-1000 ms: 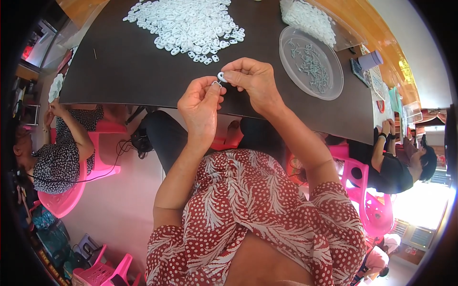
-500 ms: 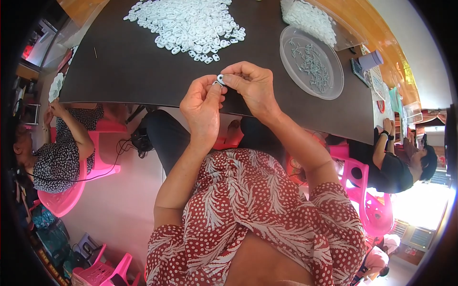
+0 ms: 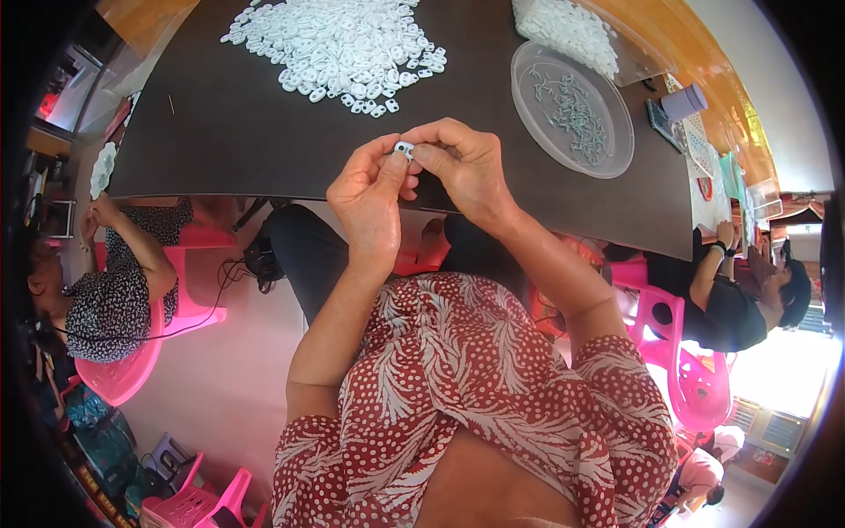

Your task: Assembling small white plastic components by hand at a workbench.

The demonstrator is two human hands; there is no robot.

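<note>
One small white two-holed oval piece [image 3: 404,147] is over the dark tabletop [image 3: 224,145], pinched between the closed fingers of the left hand [image 3: 368,198] and right hand [image 3: 466,172]. It looks light, stiff, perhaps slick; the outer rim seems its best hold.

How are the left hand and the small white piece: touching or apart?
Touching: the head view shows the left hand pinching the small white piece, its thumb against it.
</note>
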